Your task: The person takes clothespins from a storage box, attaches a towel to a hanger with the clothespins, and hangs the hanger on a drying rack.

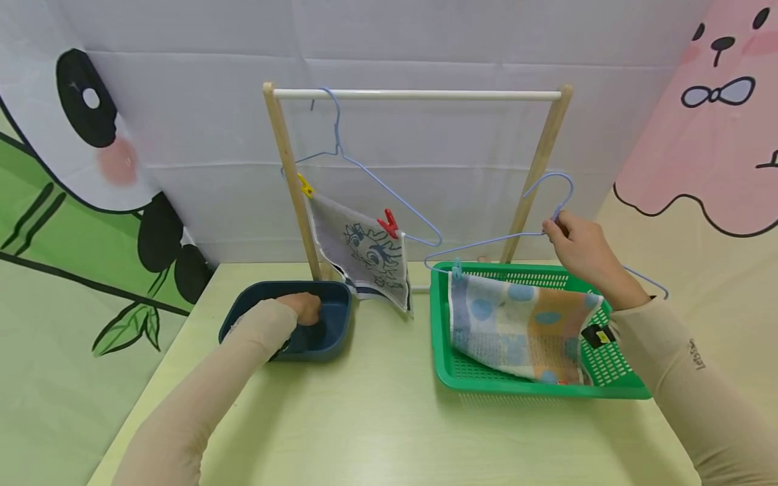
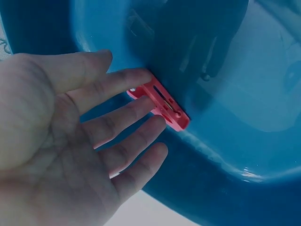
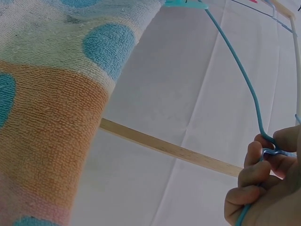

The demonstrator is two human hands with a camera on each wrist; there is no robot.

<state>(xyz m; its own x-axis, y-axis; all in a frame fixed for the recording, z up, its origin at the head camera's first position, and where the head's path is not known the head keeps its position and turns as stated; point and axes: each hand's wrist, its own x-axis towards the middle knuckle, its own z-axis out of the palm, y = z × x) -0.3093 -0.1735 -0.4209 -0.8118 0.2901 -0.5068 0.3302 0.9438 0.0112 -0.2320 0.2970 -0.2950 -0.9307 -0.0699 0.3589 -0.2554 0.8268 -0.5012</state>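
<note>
My left hand (image 1: 306,308) reaches down into a dark blue basin (image 1: 333,327). In the left wrist view its fingers are stretched out, their tips touching a red clothespin (image 2: 164,104) inside the basin; the thumb stays apart from it. My right hand (image 1: 583,253) grips a blue wire hanger (image 1: 486,243) just below its hook. From this hanger hangs a towel (image 1: 510,324) with orange and pale areas and blue dots. A light blue clothespin (image 1: 457,268) fastens its left corner; the right corner is partly behind the wrist.
Behind stands a rack with wooden legs and a white bar (image 1: 419,95). Another hanger (image 1: 389,192) on it carries a grey printed towel (image 1: 367,253), held by a yellow clothespin (image 1: 305,185) and a red one (image 1: 389,224). A green basket (image 1: 446,374) sits beneath the dotted towel.
</note>
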